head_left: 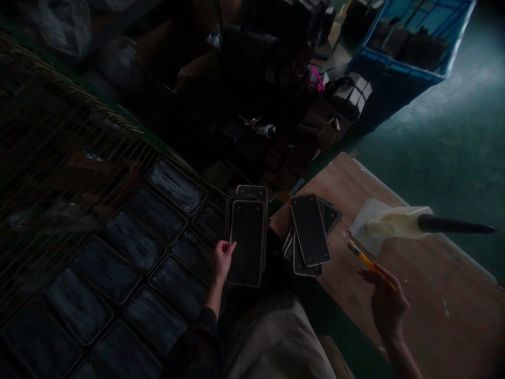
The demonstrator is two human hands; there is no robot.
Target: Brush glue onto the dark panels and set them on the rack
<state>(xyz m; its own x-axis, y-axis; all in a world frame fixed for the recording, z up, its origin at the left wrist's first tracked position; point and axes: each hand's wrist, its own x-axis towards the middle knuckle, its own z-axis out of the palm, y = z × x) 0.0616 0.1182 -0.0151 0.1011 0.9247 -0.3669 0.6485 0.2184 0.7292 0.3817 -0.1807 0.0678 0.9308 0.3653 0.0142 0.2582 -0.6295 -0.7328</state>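
Nearest, the right hand [389, 305] is closed in a light pinch on the orange handle of a brush [369, 261]. The bristles point far and left over the bench [434, 295].

To the left, the left hand [223, 260] pinches the near left edge of a stack of panels [248, 239], with the thumb on the top face and the fingers hidden beneath. The stack is held in the air above the person's lap, between the rack [59, 158] on the left and the left end of the bench.

The panels look thin, flat and stiff, so probably light. Each has a dark face, a pale rim and rounded corners. They lie loose on one another, and the far ones already sit offset, so the stack could fan or slide if tipped. The long edges or the pale rim seem the safest hold; whether the dark faces are wet cannot be told in this gloom. The stack lies face up, its long axis running near to far and its short ends toward and away from the person.

Just beyond, a fanned pile of panels [311, 231] rests on the bench, leaning slightly far-left. To its right lie a white sheet [365, 218] and a black-handled tool [453, 226], handle pointing right. The rack carries rows of dark panels. Farthest stands a blue crate [394, 68] on the floor [453, 131].
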